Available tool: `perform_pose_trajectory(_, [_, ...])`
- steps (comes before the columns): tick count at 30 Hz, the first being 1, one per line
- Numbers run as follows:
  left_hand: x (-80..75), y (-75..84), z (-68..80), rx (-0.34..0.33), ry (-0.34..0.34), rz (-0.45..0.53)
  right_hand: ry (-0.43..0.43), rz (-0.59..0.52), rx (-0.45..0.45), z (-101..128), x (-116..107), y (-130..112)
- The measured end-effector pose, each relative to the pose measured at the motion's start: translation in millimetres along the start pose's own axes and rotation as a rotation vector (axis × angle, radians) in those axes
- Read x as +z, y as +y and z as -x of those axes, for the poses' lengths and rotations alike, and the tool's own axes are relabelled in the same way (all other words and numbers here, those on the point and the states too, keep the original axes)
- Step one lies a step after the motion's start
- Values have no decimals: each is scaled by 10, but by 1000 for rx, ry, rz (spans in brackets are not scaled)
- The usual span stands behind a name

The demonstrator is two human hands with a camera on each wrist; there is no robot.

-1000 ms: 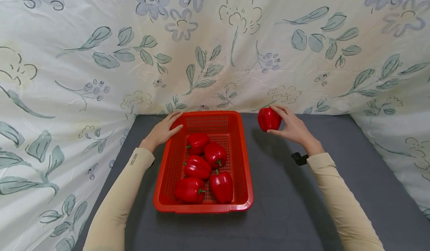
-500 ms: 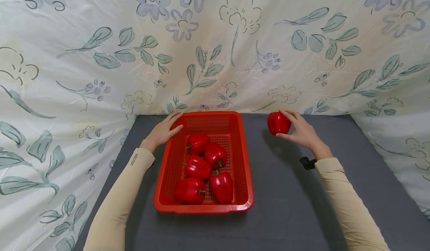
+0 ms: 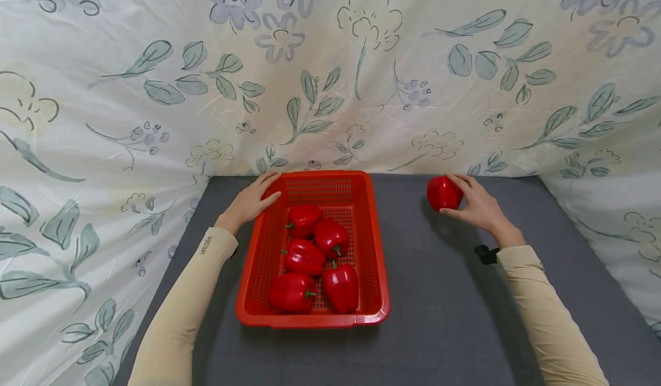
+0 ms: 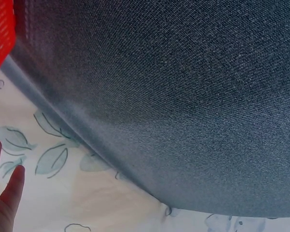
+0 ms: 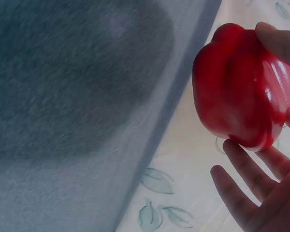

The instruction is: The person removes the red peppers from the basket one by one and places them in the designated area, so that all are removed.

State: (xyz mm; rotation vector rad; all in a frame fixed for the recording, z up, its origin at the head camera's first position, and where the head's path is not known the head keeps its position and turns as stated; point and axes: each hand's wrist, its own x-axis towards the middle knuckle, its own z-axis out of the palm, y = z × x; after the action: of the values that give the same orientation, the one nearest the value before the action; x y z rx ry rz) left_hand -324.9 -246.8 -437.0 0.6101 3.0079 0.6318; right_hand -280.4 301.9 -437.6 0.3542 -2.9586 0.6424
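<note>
Red plastic basket [image 3: 379, 271] holds five peppers at the centre of the grey table [image 3: 444, 317]; from my remote seat I see the left hand [image 3: 251, 201] resting flat-fingered on its far left corner, while the right hand [image 3: 477, 207] grips a sixth red pepper [image 3: 443, 193] near the floral backdrop [image 3: 330, 70].

Grey cloth table top [image 3: 449, 294], floral-printed white sheet [image 3: 330, 70] hung behind and along both sides.

Six red peppers [image 3: 444, 193] are counted — five lying in the basket, one held outside it. One red basket [image 3: 373, 242] is seen — and two hands [image 3: 250, 201].
</note>
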Motion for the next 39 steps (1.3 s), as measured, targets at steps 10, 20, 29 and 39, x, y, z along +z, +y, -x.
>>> perform_pose_trajectory(10, [-10,6,4,4,2,14,-37,27,47,64,20,142])
perform_pose_trajectory(20, [-18,8,4,9,-1,11,-67,57,56,95,5,217])
perform_pose_trajectory(29, [-33,24,8,7,-12,0,-79,83,73,94,12,276])
perform_pose_trajectory(39, [-36,46,23,14,-14,-6,-94,107,81,108,34,300])
